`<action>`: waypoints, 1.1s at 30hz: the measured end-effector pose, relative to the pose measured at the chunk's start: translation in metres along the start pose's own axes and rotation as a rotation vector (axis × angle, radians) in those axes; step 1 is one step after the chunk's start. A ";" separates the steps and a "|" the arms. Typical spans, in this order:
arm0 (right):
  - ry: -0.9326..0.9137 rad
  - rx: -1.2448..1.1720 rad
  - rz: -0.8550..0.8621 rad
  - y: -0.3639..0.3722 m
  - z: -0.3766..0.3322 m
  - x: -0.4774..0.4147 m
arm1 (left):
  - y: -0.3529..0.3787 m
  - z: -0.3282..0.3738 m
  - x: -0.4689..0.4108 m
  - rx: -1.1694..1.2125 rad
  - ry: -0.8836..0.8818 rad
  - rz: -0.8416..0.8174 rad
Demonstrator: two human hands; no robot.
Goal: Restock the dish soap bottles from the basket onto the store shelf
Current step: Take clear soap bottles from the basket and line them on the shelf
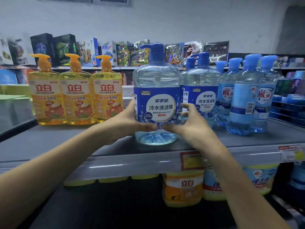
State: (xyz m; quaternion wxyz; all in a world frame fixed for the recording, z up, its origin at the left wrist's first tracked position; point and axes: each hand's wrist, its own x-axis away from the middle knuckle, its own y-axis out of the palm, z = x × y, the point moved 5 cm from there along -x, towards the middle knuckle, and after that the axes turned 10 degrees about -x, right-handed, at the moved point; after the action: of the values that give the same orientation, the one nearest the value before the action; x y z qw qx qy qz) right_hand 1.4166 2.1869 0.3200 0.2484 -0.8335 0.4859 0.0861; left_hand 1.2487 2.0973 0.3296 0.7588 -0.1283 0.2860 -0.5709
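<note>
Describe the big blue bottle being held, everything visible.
The big blue bottle is clear bluish plastic with a blue pump cap and a blue-and-white label. It stands upright, tipped slightly, near the front edge of the grey shelf. The left hand grips its lower side; the right hand has its fingers spread beside it.

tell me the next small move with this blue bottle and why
Probably slide the blue bottle straight back, level with the matching bottle on its right. It stands near the shelf front edge, left hand gripping, right hand loosely open.
</note>
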 end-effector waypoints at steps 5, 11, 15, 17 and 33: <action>0.028 0.175 0.301 -0.054 0.011 -0.008 | -0.001 0.001 -0.006 -0.039 -0.060 0.003; 0.183 0.140 0.262 -0.062 0.033 -0.045 | 0.002 -0.001 -0.021 -0.052 -0.169 0.042; 0.215 0.082 0.256 -0.064 0.047 -0.062 | 0.007 -0.004 -0.034 -0.057 -0.168 0.024; 0.206 0.041 0.250 -0.065 0.052 -0.066 | 0.009 -0.006 -0.041 -0.056 -0.171 0.032; 0.215 0.221 0.207 -0.063 0.066 -0.068 | 0.012 -0.017 -0.069 -0.057 -0.193 -0.138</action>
State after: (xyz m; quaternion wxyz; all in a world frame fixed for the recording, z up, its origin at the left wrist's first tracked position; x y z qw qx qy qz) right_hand 1.4415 2.2975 0.3099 0.2748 -0.7510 0.5995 -0.0321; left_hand 1.2359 2.1678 0.3293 0.7380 -0.2235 0.2180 -0.5982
